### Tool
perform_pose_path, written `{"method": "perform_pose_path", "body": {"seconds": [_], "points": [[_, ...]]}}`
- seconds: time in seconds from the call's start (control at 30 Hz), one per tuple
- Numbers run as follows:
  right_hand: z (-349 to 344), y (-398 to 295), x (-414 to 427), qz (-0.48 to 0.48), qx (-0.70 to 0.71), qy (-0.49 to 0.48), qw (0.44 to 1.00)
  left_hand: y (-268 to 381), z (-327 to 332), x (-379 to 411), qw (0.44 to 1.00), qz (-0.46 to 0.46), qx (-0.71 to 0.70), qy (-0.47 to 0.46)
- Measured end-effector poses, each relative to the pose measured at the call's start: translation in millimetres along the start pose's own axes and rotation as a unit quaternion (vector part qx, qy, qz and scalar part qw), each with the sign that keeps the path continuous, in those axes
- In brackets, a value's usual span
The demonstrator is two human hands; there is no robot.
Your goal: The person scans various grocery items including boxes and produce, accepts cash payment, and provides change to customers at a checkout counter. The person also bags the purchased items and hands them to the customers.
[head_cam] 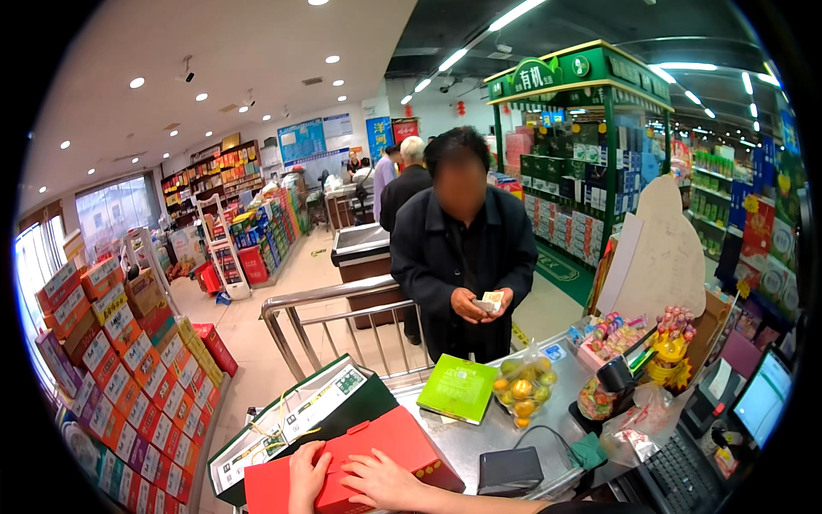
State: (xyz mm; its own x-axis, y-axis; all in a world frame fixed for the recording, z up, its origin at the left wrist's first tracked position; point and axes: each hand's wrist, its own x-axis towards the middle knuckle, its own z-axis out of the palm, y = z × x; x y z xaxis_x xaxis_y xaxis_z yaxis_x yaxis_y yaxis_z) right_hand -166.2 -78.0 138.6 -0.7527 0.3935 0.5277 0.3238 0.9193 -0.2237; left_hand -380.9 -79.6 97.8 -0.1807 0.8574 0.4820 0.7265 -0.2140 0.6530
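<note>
A red carton (385, 443) with a closed top flap lies before me at the counter's left end. My left hand (308, 472) rests on its lid with the fingers bent near the flap's edge. Flat on the lid beside it lies my right hand (379, 478), its fingers spread. Behind the carton stands a dark green gift box (343, 398) with white packs and gold cord handles. A bright green flat box (457, 387) and a clear bag of green and orange citrus fruit (525, 385) sit farther back on the metal counter (443, 443).
Across the counter a person (472, 257) holds what looks like folded paper money (491, 302). A metal railing (340, 299) runs at the left. A black device (510, 471), candy display (671, 344), keyboard (684, 472) and screen (763, 398) are at the right. Stacked cartons (135, 379) stand far left.
</note>
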Motion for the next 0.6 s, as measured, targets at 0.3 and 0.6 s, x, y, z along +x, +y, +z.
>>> {"method": "perform_pose_path", "body": {"seconds": [0.3, 0.6], "points": [[-12, -5, 5, -0.006, -0.062, -0.025, 0.998, -1, -2, 0, 1.0, 0.003, -0.026, -0.003], [-12, -6, 7, 0.013, -0.061, -0.094, 0.994, -2, -2, -3, 1.0, 0.002, -0.023, 0.0]]}}
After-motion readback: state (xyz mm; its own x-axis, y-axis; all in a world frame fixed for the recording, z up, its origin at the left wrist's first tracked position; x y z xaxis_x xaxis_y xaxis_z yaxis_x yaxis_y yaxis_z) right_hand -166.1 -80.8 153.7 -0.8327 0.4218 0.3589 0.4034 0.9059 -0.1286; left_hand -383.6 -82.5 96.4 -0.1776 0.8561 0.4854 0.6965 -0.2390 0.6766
